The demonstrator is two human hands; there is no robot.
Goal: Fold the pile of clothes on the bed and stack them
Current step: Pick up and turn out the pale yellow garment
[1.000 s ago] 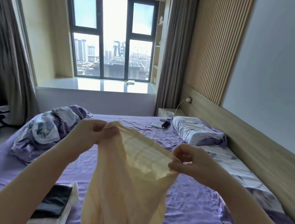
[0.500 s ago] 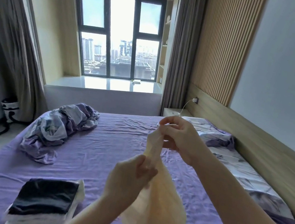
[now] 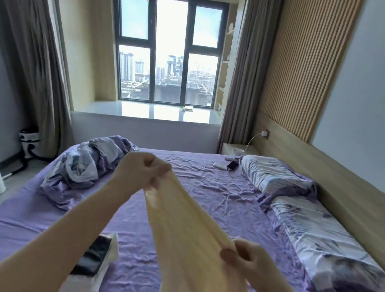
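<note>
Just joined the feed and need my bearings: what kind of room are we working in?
Most likely a home bedroom, high up in a city: a wide bed in purple sheets with a pillow, curtains, and a bay window overlooking tower blocks.

A: Where does the one view look from?

B: From the person's head, at the side of the bed (image 3: 216,196), facing forward and slightly down across it toward the window (image 3: 167,51).

A: How near is it?

B: Close. Both forearms enter from the bottom edge, and the left hand (image 3: 142,171) and right hand (image 3: 247,257) fill the middle. The headboard (image 3: 333,186) runs along the right.

A: Any overlap with another view?

B: There is only this one.
</note>
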